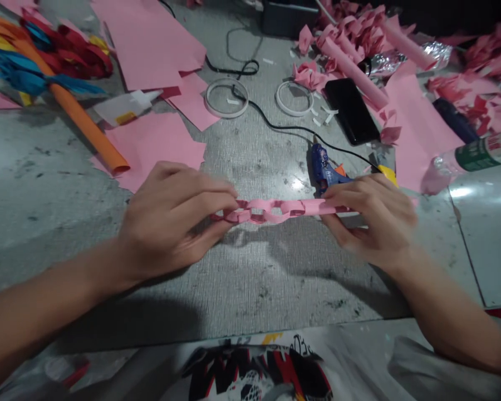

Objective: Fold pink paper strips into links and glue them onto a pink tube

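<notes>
The left hand [173,217] and right hand [371,217] reach in from the table's near corners, backs up, each with thumb and fingers clamped on one end of a pink paper chain [271,210]. It stretches level above the table [250,301], nearer its front edge. Lettering on the green-labelled bottle [476,156] is too blurred to read. The chain's looped links lead rightward into a flatter strip.
</notes>
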A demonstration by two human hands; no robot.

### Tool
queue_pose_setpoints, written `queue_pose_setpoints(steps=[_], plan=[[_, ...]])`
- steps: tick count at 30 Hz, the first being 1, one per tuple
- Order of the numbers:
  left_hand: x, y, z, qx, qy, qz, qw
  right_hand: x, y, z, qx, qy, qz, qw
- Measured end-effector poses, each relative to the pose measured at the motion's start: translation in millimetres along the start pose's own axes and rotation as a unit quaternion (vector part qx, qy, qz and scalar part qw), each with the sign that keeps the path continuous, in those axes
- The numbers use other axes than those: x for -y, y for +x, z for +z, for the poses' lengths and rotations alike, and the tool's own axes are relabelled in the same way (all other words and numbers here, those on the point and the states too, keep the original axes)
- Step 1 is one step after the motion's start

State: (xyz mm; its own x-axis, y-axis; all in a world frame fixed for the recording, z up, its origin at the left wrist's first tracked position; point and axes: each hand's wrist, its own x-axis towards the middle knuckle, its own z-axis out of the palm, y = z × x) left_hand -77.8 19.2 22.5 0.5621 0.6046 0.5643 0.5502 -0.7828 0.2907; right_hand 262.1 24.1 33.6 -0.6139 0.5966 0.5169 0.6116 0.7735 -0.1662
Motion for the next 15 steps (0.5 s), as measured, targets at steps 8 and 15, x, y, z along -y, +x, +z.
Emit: queue_pose_setpoints(steps=[8, 15], plan=[[-9, 1, -16.4, -0.037, 0.037, 0.051, 0.997, 8, 0, -9, -0.058, -0.057, -0.052, 0.995], [-7, -4, -16.1, -0.042, 0.025, 0.073, 0.996, 1, -5, -6, -0.073, -0.056, -0.046, 0.995]])
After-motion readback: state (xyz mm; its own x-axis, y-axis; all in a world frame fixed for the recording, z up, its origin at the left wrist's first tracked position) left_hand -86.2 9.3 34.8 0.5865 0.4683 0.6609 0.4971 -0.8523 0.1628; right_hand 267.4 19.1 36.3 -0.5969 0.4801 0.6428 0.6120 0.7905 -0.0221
